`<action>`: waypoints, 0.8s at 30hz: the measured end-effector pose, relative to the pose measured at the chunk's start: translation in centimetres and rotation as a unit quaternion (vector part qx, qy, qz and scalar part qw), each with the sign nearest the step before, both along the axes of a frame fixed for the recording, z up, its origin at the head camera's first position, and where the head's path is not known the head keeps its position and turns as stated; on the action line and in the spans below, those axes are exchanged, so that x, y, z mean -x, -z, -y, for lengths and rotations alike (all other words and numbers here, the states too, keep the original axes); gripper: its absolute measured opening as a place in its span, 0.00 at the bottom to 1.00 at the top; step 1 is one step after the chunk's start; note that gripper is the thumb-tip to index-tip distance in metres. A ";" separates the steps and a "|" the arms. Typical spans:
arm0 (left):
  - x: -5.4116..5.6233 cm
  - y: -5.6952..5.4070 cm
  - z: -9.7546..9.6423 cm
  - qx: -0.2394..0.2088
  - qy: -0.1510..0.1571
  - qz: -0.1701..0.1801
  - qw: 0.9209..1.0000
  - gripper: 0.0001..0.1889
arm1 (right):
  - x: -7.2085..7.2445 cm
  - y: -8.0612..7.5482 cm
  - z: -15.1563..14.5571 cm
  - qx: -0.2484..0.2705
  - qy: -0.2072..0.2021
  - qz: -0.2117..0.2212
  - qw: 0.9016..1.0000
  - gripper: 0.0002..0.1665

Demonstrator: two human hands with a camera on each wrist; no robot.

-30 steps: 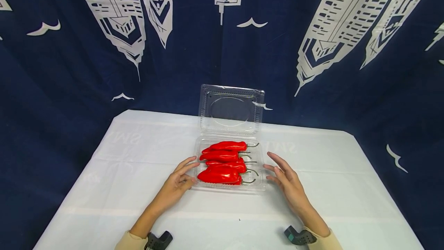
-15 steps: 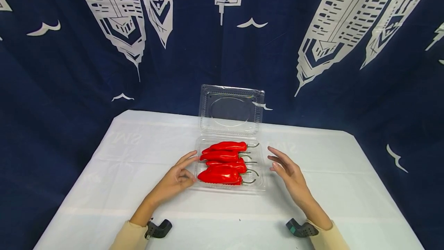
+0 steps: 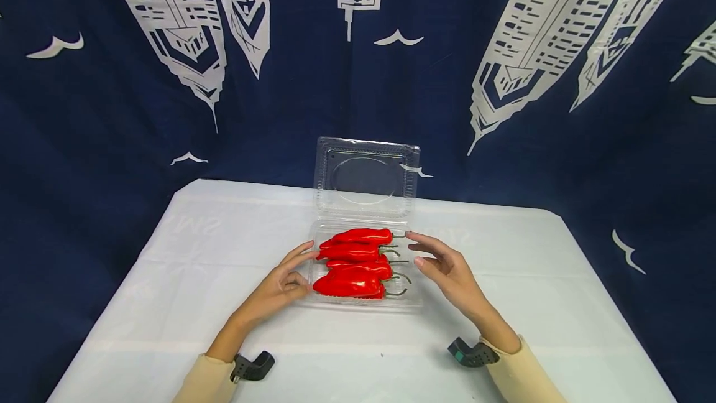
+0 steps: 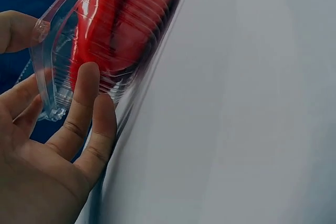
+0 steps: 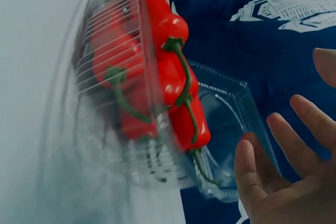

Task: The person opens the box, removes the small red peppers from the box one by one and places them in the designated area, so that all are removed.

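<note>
A clear plastic clamshell box [image 3: 366, 305] stands with its lid [image 3: 366, 173] raised at the back. Inside lie several glossy red peppers [image 3: 349, 283] in a row, green stems pointing right. At the box's left side is my left hand [image 3: 278, 288]; in the left wrist view its fingers [image 4: 84, 95] touch the outer wall, extended and slightly bent. My right hand [image 3: 450, 275] hovers by the right side, near the stems. In the right wrist view its fingers [image 5: 286, 137] are spread and hold nothing; whether a fingertip touches the farthest stem cannot be told.
A white cloth [image 3: 235, 222] covers the table under the box. Behind it hangs a dark blue curtain [image 3: 302, 98] with white building and bird prints. Each wrist carries a dark camera mount, the left one [image 3: 253, 365] and the right one [image 3: 472, 353].
My right hand has risen slightly and moved left, closer to the pepper stems. The left hand stays at the box's left side, its fingers shifted a little. The whole head view has shifted slightly.
</note>
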State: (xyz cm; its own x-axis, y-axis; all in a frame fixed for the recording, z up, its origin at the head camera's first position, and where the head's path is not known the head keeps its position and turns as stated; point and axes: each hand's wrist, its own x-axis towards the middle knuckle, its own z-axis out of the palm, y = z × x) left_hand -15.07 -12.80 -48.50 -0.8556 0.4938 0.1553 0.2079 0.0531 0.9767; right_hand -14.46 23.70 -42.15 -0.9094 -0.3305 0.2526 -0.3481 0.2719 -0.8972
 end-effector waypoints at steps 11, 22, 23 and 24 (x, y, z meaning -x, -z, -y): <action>-0.1 0.3 0.1 -0.006 0.001 0.000 1.000 0.34 | 0.6 -0.8 2.6 -0.039 -0.066 -0.035 0.996 0.28; -0.1 0.2 0.0 -0.011 0.000 0.007 1.000 0.33 | 0.6 -0.9 4.8 -0.083 -0.107 -0.024 0.991 0.29; -0.1 0.2 0.0 -0.010 -0.001 0.006 1.000 0.33 | 0.6 -1.0 5.0 -0.089 -0.108 -0.025 0.990 0.29; -0.1 0.2 0.0 -0.010 -0.002 0.007 1.000 0.33 | 0.6 -1.1 5.2 -0.095 -0.110 -0.027 0.989 0.29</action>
State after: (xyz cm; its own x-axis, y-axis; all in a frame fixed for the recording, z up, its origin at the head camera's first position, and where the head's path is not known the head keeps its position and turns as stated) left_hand -14.93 -12.83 -48.70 -0.8593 0.4882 0.1524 0.1937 0.0350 0.9804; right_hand -15.01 18.47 -41.09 -0.7974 -0.5646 0.2131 -0.4628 0.3456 -0.8163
